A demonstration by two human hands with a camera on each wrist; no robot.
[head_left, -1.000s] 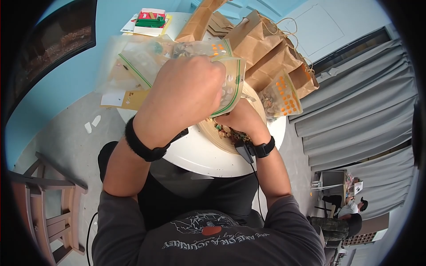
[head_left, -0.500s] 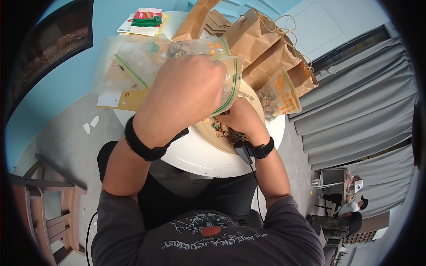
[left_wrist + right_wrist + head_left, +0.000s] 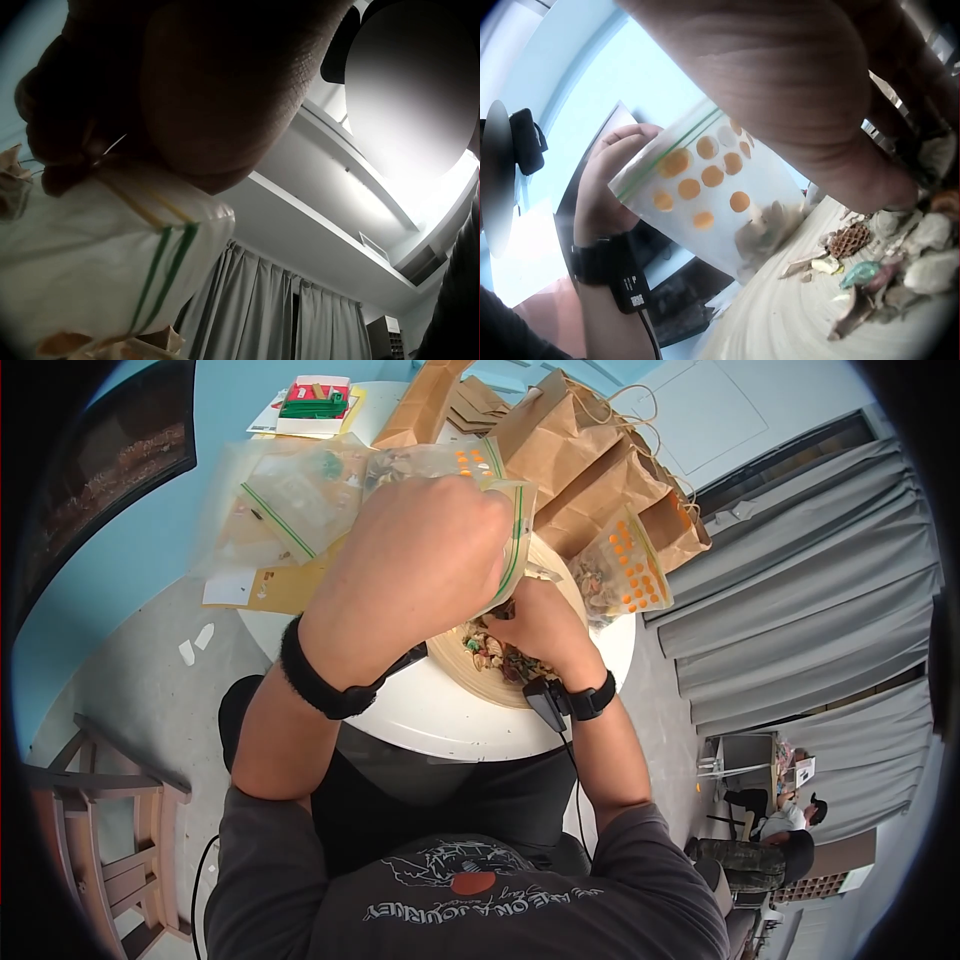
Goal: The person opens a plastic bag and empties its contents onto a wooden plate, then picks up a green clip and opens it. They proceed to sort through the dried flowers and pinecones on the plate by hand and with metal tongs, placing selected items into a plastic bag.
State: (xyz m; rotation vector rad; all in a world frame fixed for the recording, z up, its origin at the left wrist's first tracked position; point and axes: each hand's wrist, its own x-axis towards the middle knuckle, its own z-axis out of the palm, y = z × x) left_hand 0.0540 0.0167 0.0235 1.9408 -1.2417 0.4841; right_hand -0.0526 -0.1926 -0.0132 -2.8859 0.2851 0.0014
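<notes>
My left hand (image 3: 425, 550) grips the upper edge of a clear zip bag (image 3: 519, 545) with a green seal line. The right wrist view shows orange dots on this bag (image 3: 709, 202) and pale pieces at its bottom. My right hand (image 3: 548, 622) is down at a pile of potpourri (image 3: 482, 648) on a round wooden plate (image 3: 450, 668), its thumb and fingers curled about some pieces, tips partly hidden. A brown cone-like piece (image 3: 850, 241) and a green piece (image 3: 860, 274) lie near the thumb.
Another orange-dotted bag (image 3: 625, 570) stands right of the plate. Brown paper bags (image 3: 575, 445) are behind. More clear bags (image 3: 285, 490) lie at the left of the white table (image 3: 440, 735), near a box with green items (image 3: 315, 405). A wooden chair (image 3: 115, 840) is at the left.
The table and its things have shifted slightly left in the head view. My left hand still holds the bag, and my right hand stays at the pile with small finger movement.
</notes>
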